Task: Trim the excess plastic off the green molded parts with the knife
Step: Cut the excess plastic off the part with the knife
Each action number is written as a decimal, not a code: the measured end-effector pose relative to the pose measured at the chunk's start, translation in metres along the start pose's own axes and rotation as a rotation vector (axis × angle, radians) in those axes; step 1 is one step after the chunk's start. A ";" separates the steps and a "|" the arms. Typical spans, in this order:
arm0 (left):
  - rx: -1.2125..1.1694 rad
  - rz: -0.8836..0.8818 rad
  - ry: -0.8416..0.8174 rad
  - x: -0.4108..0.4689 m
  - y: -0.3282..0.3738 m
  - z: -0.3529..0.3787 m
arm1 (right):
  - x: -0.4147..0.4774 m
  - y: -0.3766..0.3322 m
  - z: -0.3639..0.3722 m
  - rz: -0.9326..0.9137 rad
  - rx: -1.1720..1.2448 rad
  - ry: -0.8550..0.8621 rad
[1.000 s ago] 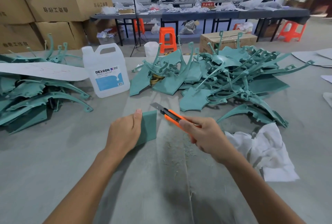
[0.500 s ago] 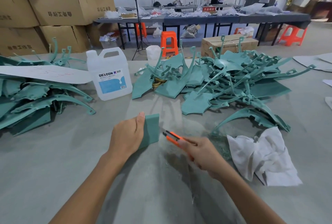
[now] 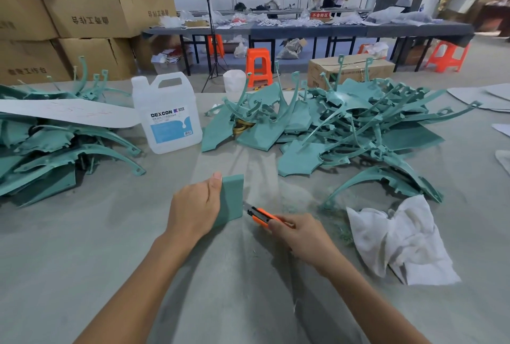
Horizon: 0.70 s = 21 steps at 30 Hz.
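Note:
My left hand (image 3: 194,207) grips a flat green molded part (image 3: 231,197) at the table's middle, thumb along its upper left edge; the hand hides most of the part. My right hand (image 3: 302,236) holds an orange utility knife (image 3: 260,215), and the blade tip meets the part's lower right edge. A big heap of green molded parts (image 3: 339,128) lies behind on the right. A second heap of green parts (image 3: 49,148) fills the left side. Fine green shavings (image 3: 292,205) dust the table around the knife.
A white DEXCON jug (image 3: 167,114) stands behind my left hand. A crumpled white cloth (image 3: 400,239) lies right of my right hand. A white sheet (image 3: 66,113) rests on the left heap. Cardboard boxes (image 3: 82,12), orange stools and people at a long bench (image 3: 303,28) are far behind.
The knife has slid down along the part's right edge toward me, from level with its top corner to near its bottom. My left hand still holds the part.

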<state>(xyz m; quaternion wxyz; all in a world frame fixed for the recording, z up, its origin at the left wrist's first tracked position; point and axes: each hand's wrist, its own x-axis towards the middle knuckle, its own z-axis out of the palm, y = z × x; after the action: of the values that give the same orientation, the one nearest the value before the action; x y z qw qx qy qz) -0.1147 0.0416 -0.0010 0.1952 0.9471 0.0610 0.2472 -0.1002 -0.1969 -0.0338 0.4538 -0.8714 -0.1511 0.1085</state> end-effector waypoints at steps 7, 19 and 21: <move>0.002 0.002 0.006 0.000 -0.002 0.002 | -0.001 -0.048 -0.048 -0.070 0.693 -0.081; -0.044 0.025 0.041 -0.003 -0.010 0.003 | -0.046 0.032 -0.037 0.080 -0.581 0.368; -0.129 -0.004 0.040 -0.004 -0.013 0.001 | -0.048 0.034 -0.052 -0.084 -0.609 0.592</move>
<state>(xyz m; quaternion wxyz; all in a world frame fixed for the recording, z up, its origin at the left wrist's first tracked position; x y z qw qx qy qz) -0.1178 0.0524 -0.0087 0.2552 0.9273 0.0506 0.2690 -0.1227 -0.2717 -0.0300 0.2036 -0.9523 -0.0748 -0.2145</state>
